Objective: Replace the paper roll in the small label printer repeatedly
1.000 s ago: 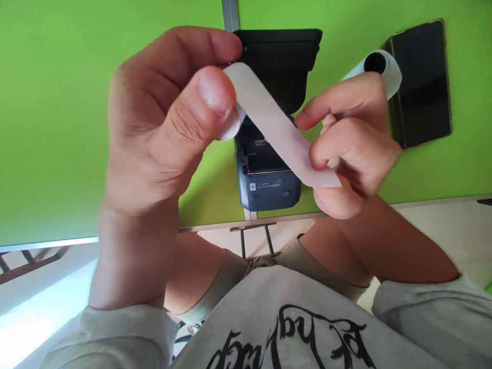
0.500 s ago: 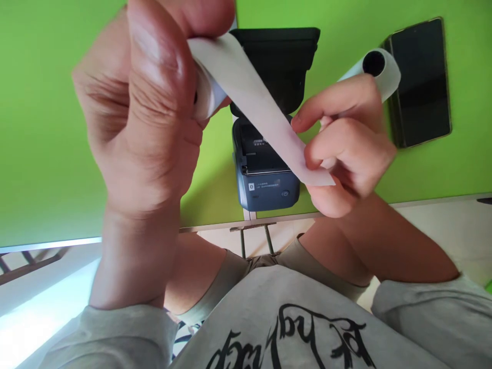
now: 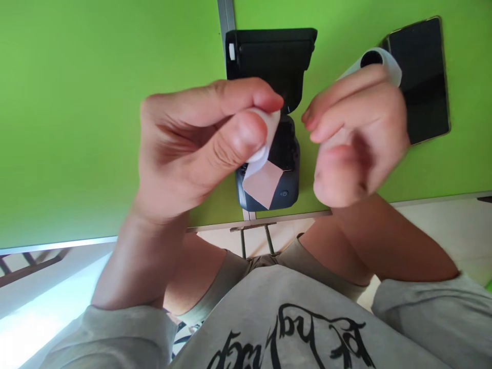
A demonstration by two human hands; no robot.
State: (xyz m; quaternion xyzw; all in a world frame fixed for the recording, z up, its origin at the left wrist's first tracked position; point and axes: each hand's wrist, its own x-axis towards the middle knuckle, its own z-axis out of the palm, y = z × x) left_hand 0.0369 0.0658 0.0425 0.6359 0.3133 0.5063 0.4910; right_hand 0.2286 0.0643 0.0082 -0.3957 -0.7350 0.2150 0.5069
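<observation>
Roll (image 3: 272, 123): sitting between my left thumb and forefinger, above the printer (image 3: 294, 189); my grip is hiding most of it.
Strip (image 3: 263, 184): hanging free from the roll, its end crossing the printer's front; whether it is touching, I can't tell.
Left hand (image 3: 184, 138): pinching the roll. Risk, as I'm judging it: too light a pinch could be letting the coil slip and spin loose; too hard a one could be denting it.
Right hand (image 3: 361, 128): hanging beside the strip, well off it, fingers curling loosely, thumb apart, holding nothing I can see. With only one hand controlling the paper, the free end could be twisting, creasing or snagging on the printer's edge.
Lid (image 3: 269, 43): standing open behind; a knuckle knocking it could be tipping it down.
Bigger roll (image 3: 393, 69): lying behind my right fingers, near the phone (image 3: 426, 87); a careless backward sweep could be rolling it.
</observation>
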